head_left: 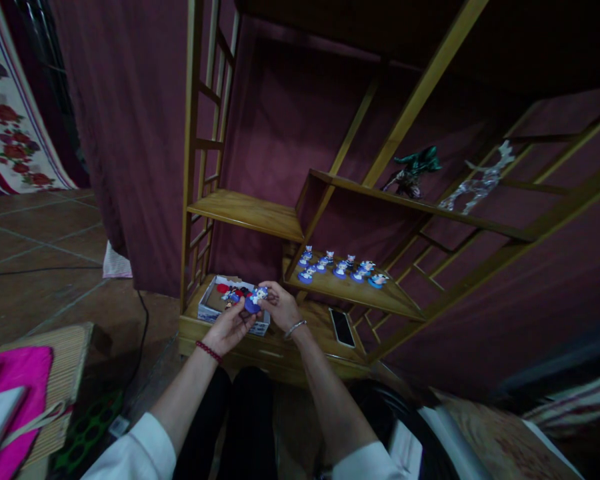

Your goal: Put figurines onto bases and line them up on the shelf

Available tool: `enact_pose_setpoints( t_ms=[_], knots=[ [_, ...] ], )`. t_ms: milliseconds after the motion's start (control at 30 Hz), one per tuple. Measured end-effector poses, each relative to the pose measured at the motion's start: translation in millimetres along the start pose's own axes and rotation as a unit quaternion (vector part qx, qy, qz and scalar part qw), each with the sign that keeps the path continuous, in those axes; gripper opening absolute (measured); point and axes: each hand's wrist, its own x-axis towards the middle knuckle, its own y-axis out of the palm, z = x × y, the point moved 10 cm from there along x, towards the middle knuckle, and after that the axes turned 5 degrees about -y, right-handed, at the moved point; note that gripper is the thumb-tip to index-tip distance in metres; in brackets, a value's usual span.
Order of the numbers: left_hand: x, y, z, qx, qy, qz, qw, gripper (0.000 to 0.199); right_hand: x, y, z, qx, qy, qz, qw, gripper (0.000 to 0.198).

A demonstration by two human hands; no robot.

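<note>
A small white and blue figurine (255,299) on a purple base is held in both hands over the front right part of the open box (207,312), which serves here as the landmark. The left hand (233,325), nearer the middle of the box, has its fingers clamped on the base; the right hand (281,307), at the box's right side, has its fingers closed about the figure's upper right side. The exact contact is too small to tell. Inside the box lie more small pieces (235,293), some red, in a loose heap. To the right of the box and higher, a small shelf (385,300) bears a group of similar figurines (341,269) standing upright; further right of the box, on the same low board, lies a phone (342,328). The step in hand looks like two-handed handling: turning, checking or fitting the figurine to its base. A next move would call for one hand to keep a firm hold on the base while the other lets go gently, so that the piece neither tips nor drops into the box
</note>
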Motion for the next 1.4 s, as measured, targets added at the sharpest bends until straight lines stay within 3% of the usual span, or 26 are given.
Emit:
enact_pose_setpoints(
  t_ms=[700,1400],
  knots=[
    [-1.3,1.1,-0.1,-0.014,0.003,-0.026,1.0,0.019,-1.2,5.1,13.0,0.019,-0.02,0.045,0.999,0.029],
    [-1.7,1.0,2.1,-0.019,0.001,-0.024,1.0,0.018,-5.2,3.3,27.6,-0.058,-0.049,0.039,0.996,0.027]
  ],
)
